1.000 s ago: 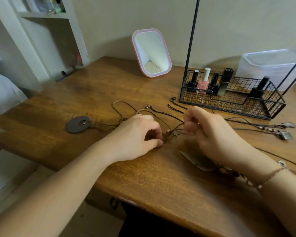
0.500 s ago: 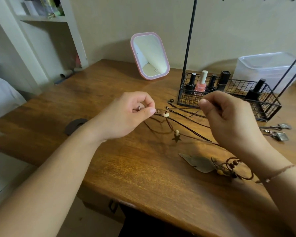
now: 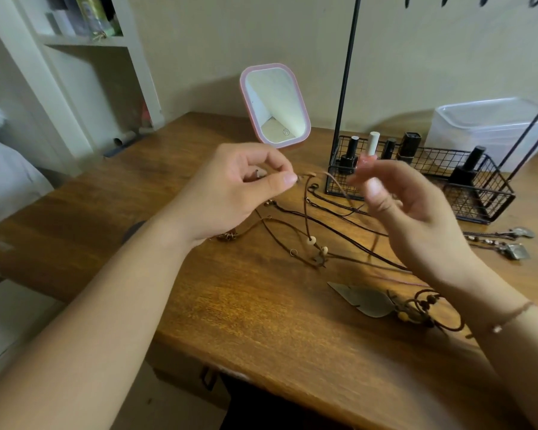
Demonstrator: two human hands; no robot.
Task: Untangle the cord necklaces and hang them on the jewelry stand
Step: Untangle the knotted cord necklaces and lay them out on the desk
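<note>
No text, brand name or number can be read anywhere in view. The mirror [image 3: 275, 105] carries a small round emblem near the bottom of its glass, too small to make out. The bottles on the shelf [image 3: 84, 40] show coloured labels, but their printing is blurred beyond reading.

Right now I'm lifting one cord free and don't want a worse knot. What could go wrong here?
1. The brown cord pinched in the left hand still crosses other cords on the desk; pulling may tighten the tangle near the beads.
2. The right hand works close to the wire basket; a loop could snag its rim or tip the nail polish bottles.
</note>
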